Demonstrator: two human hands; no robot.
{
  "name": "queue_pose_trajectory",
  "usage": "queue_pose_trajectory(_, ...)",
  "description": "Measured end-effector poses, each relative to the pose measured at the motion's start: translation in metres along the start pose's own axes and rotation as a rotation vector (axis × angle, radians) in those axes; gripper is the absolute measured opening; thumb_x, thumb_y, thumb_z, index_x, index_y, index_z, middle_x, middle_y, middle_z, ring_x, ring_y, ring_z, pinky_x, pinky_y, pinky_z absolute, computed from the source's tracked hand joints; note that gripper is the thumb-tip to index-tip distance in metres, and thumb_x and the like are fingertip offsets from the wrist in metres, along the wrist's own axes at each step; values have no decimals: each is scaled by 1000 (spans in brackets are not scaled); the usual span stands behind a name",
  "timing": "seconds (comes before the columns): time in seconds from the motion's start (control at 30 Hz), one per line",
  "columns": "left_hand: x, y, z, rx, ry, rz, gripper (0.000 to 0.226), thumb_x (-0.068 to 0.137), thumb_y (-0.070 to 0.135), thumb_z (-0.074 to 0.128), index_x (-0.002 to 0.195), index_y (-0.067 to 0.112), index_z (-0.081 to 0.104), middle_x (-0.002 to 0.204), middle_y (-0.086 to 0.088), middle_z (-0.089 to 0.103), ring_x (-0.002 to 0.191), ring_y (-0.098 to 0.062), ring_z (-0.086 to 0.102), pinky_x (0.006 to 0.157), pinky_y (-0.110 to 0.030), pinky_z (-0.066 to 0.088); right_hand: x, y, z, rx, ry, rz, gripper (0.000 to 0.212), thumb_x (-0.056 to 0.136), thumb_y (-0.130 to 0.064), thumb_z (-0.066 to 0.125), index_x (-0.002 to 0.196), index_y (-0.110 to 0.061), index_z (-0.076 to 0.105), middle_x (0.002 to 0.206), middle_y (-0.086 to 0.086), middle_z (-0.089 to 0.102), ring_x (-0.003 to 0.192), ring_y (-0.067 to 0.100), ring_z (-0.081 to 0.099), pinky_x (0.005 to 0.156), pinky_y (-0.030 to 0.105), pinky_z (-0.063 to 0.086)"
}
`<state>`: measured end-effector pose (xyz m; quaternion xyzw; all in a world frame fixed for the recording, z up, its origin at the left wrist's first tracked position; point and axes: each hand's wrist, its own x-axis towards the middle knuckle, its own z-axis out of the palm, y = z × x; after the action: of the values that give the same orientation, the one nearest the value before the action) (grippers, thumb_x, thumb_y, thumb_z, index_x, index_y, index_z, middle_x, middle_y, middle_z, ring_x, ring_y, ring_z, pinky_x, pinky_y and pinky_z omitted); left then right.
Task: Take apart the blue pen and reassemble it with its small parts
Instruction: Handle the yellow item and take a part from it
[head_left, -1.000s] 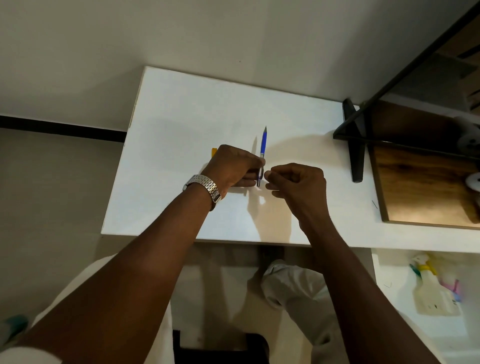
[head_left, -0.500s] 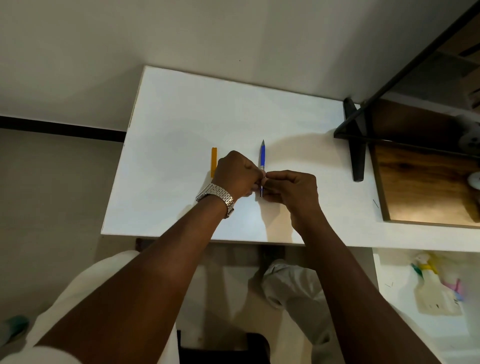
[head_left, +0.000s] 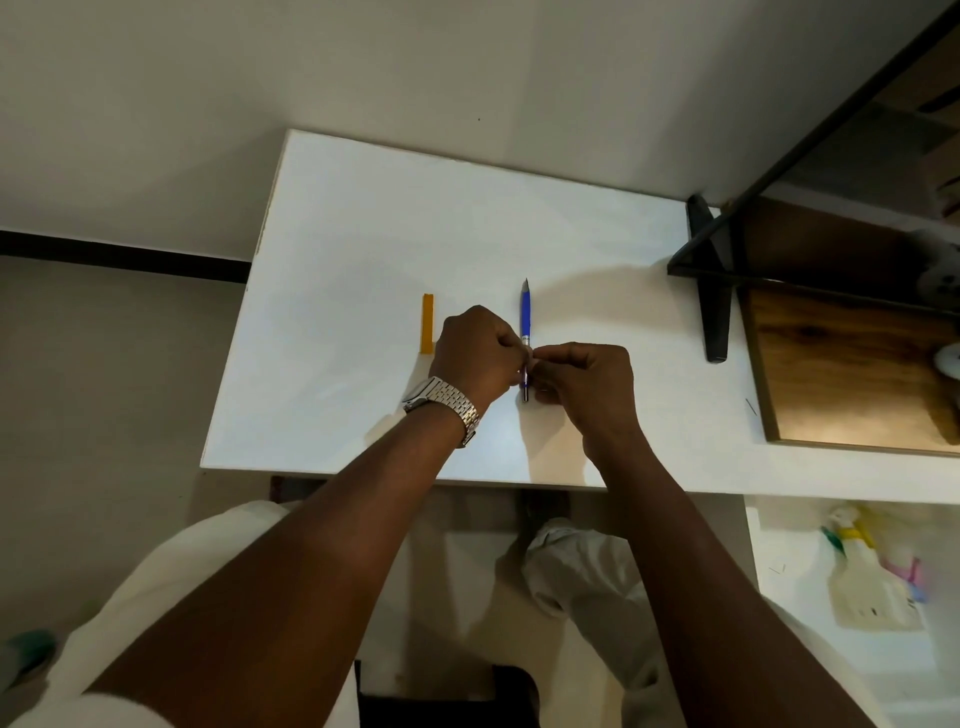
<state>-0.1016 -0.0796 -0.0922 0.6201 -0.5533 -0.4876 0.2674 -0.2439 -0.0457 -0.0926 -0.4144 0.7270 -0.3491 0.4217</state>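
— White and mostly bare, the table stood against a pale wall, didn't it?

— It did. A dark metal shelf frame with a wooden board stood at its right edge, and a spray bottle showed lower right, below the table's level.

— Where was the blue pen?

— Near the middle of the table, between the two hands, its pointed tip aimed away from the person. The blue barrel stuck out beyond the knuckles; the silvery near end showed below them.

— And the left hand?

— Curled into a loose fist just left of the pen, fingers closed against its middle. A metal wristwatch sat on that wrist.

— The right hand?

— Also curled, thumb and forefinger pinched narrow at the same spot on the pen, touching the left hand's fingertips. Whether a small part sat in that pinch, I could not tell; it was too small and hidden.

— Was the pen lying flat or lifted?

— I could not tell; the hands covered the middle of it.

— Anything else on the table?

— An orange strip lay just left of the left hand, parallel to the pen, apart from it.
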Motion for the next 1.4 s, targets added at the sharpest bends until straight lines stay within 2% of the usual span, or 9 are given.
queue_pose_trajectory(0.2, 5, 13, -31, -27, 117, 14, 16, 83, 20, 80, 75, 6, 80, 58, -3, 72, 36, -1, 59, 38, -11, 42, -3, -11, -4, 15, 59, -57, 17, 85, -1, 78, 81, -17, 82, 67, 2, 78, 59, 17, 73, 64, 33, 66)
queue_pose_trajectory(0.33, 16, 5, -63, 152, 256, 40, 18, 80, 24, 83, 78, 6, 79, 82, -6, 79, 77, -18, 73, 74, -25, 54, -6, -23, -1, -24, 31, -122, 8, 87, -4, 79, 90, -9, 84, 72, 3, 78, 56, 12, 71, 62, 28, 65)
queue_pose_trajectory(0.47, 21, -13, -77, 316, 246, -71, 30, 75, 32, 86, 91, 12, 71, 101, -3, 73, 89, -21, 66, 75, -25, 46, -12, -27, 6, -94, 5, -143, 7, 87, -4, 78, 89, -7, 83, 71, 5, 77, 50, 12, 70, 62, 33, 66)
queue_pose_trajectory(0.67, 19, -15, -81, 412, 206, -107, 32, 76, 21, 81, 102, 4, 70, 108, -12, 72, 98, -33, 70, 81, -36, 58, -18, -25, 25, -254, -76, -185, 6, 90, -8, 78, 91, -13, 82, 80, 2, 79, 63, 21, 76, 75, 42, 67)
queue_pose_trajectory(0.8, 19, -10, -88, 291, 201, -116, 23, 74, 19, 81, 87, 1, 77, 92, -13, 78, 90, -29, 73, 80, -35, 60, -23, -27, 47, -440, -139, -331, 14, 92, -19, 78, 100, -8, 83, 97, 6, 82, 84, 20, 75, 88, 41, 62)
queue_pose_trajectory(0.9, 16, -4, -100, 39, 226, -149, 19, 72, 19, 84, 81, 2, 81, 84, -16, 79, 78, -29, 76, 75, -37, 64, -26, -32, 65, -511, -159, -358, 24, 93, -27, 77, 108, -9, 81, 105, 6, 81, 92, 19, 74, 87, 30, 56)
queue_pose_trajectory(1.0, 14, -5, -108, -154, 209, -224, 17, 71, 15, 84, 82, 3, 81, 88, -21, 79, 67, -26, 73, 67, -39, 66, -27, -33, 79, -572, -176, -351, 26, 95, -29, 74, 101, -5, 81, 100, 10, 80, 92, 23, 72, 86, 35, 56)
queue_pose_trajectory(1.13, 15, -8, -111, -283, 159, -259, 18, 73, 14, 86, 88, 4, 81, 95, -16, 78, 76, -22, 73, 60, -30, 63, -28, -33, 85, -637, -167, -365, 21, 97, -22, 68, 99, -7, 82, 99, 10, 80, 92, 24, 71, 77, 23, 43)
queue_pose_trajectory(1.4, 14, -8, -111, -471, 102, -273, 27, 76, 5, 87, 99, -3, 76, 98, -17, 78, 74, -20, 74, 57, -27, 63, -26, -29, 81, -611, -182, -343, 6, 96, -18, 74, 98, -13, 72, 102, 3, 75, 93, 21, 69, 75, 27, 50)
